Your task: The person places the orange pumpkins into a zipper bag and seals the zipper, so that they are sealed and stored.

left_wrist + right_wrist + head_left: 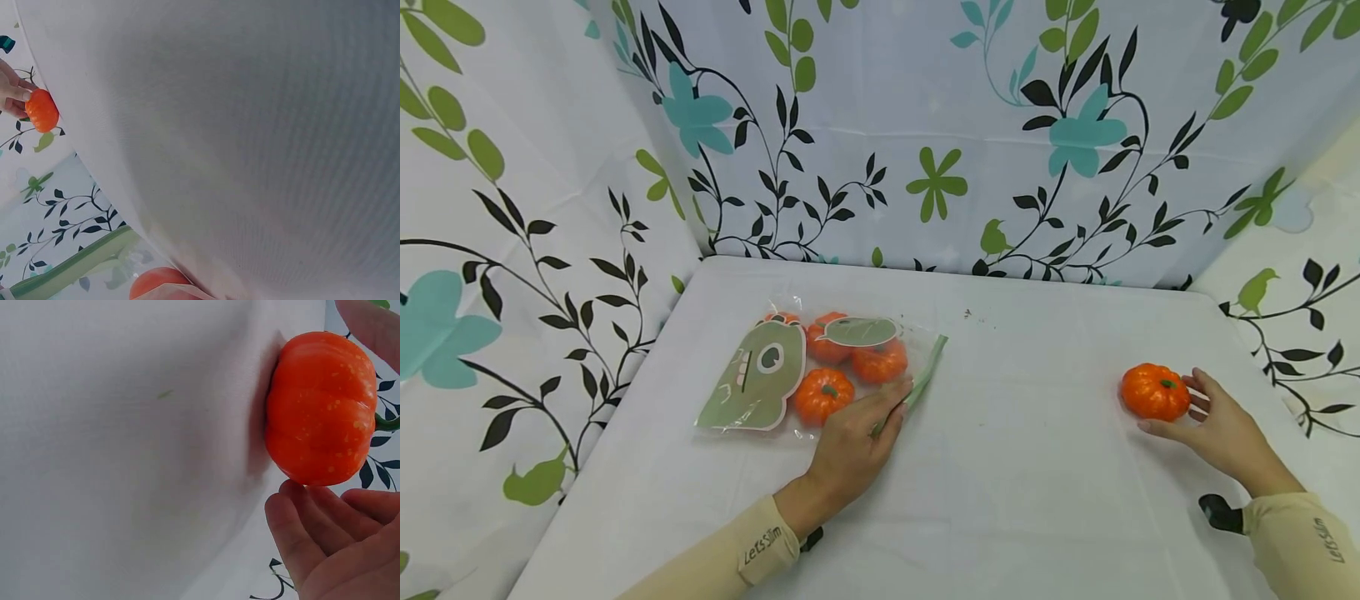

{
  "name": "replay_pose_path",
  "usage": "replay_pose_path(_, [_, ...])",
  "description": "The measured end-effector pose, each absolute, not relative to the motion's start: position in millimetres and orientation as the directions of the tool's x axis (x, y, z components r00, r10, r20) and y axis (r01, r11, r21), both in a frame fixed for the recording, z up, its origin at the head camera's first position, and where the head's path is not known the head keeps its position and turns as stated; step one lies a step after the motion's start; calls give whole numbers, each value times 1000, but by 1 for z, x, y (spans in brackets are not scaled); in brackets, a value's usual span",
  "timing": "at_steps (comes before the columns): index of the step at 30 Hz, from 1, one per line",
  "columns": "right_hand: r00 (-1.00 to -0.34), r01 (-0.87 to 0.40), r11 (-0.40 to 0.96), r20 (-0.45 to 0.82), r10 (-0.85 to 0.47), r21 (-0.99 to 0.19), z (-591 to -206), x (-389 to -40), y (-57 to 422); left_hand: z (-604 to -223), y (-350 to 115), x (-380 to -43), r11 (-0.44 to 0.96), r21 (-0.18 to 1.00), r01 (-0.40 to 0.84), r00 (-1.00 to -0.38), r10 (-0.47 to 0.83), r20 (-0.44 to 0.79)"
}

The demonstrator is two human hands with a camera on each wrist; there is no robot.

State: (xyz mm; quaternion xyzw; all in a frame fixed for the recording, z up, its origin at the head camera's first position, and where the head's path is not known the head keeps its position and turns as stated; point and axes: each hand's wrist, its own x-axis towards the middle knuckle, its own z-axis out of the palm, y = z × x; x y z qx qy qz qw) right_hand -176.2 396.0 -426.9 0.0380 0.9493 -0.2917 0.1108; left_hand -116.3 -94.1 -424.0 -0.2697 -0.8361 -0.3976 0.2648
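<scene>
On the left of the table in the head view lies a clear zip bag (917, 333) with a green closure strip (931, 367) and a green cartoon print (741, 392). Several small orange pumpkins (823, 397) show inside it. My left hand (850, 442) pinches the bag at the strip, near its lower end. Over on the right, a loose orange pumpkin (1153, 392) with a green stem sits on the table. My right hand (1228, 433) curves loosely about it; in the right wrist view the fingertips are right at the pumpkin (322, 409), and the thumb stands apart on its other side.
A white cloth covers the table (1030, 467). Curtains with leaf and flower prints (880, 125) hang at its back and on both sides. Dark specks (967, 313) mark the cloth near the back. Each sleeve (767, 542) ends at the wrist, with a dark object (1219, 512) beside the right cuff.
</scene>
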Motion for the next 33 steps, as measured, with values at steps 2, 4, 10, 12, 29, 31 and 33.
replay_pose_path(2, [-970, 152, 819, -243, 16, -554, -428, -176, 397, -423, -94, -116, 540, 522, 660, -715, 241, 656])
replay_pose_path(4, [-970, 165, 811, -241, 30, -561, -430, -176, 398, -423, -94, -116, 541, 523, 659, -717, 243, 653])
replay_pose_path(10, [-976, 179, 817, -202, 79, -548, -434, -173, 398, -423, -95, -116, 542, 525, 656, -722, 246, 647])
replay_pose_path(12, [-977, 180, 817, -199, 82, -547, -435, -173, 397, -423, -94, -116, 542, 524, 657, -720, 245, 649])
replay_pose_path(29, [-986, 4, 766, -128, -102, -643, -425, -163, 320, -424, -95, -116, 541, 527, 655, -723, 245, 646])
replay_pose_path(31, [-984, -34, 756, -109, -138, -653, -423, -161, 307, -424, -94, -116, 542, 526, 656, -722, 245, 647])
replay_pose_path(33, [-981, -68, 745, -91, -171, -664, -421, -159, 293, -425, -94, -116, 543, 525, 656, -721, 243, 650])
